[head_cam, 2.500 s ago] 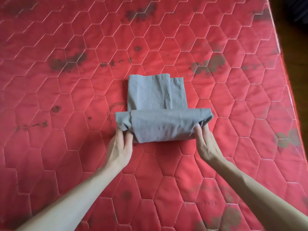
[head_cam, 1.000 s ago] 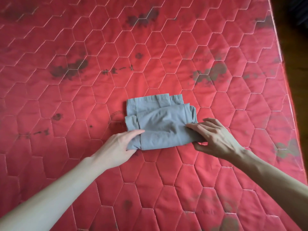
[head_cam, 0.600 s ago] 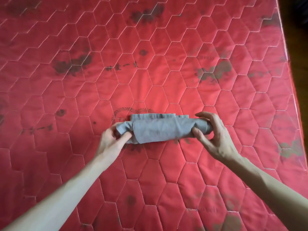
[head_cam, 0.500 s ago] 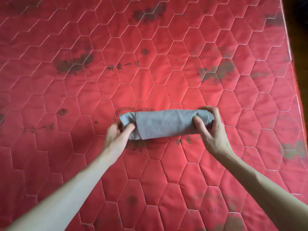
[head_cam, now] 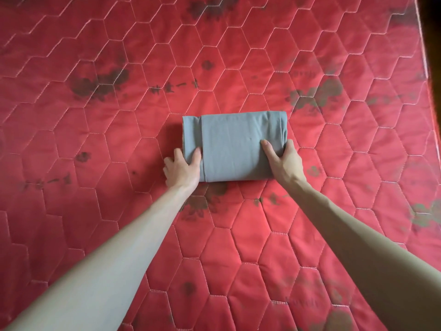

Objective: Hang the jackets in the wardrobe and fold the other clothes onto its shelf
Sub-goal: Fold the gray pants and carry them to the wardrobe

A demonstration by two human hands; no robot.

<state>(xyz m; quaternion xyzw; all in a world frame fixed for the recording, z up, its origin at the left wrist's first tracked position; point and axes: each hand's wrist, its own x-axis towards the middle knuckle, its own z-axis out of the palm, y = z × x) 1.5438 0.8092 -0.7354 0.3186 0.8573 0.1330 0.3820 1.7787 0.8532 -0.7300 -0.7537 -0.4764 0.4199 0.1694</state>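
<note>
a: cloth, grey, folded into a thick rectangle, lying flat near the middle of the mattress.

b: and the hands?

a: left hand is at the cloth's near left corner. its thumb lies on top of the fabric and the fingers curl round the left edge, so it grips that end.

b: right one?

a: right hand does the same at the near right corner: thumb pressed on top, fingers wrapped round the right edge. both forearms are bare and reach in from the bottom of the view.

b: is the cloth lifted?

a: cannot tell for sure; it looks to be resting on the mattress.

b: what about the mattress itself?

a: red, quilted in a hexagon pattern, with dark blotches scattered over it. its right edge shows at the far right, with a dark strip beyond it.
</note>
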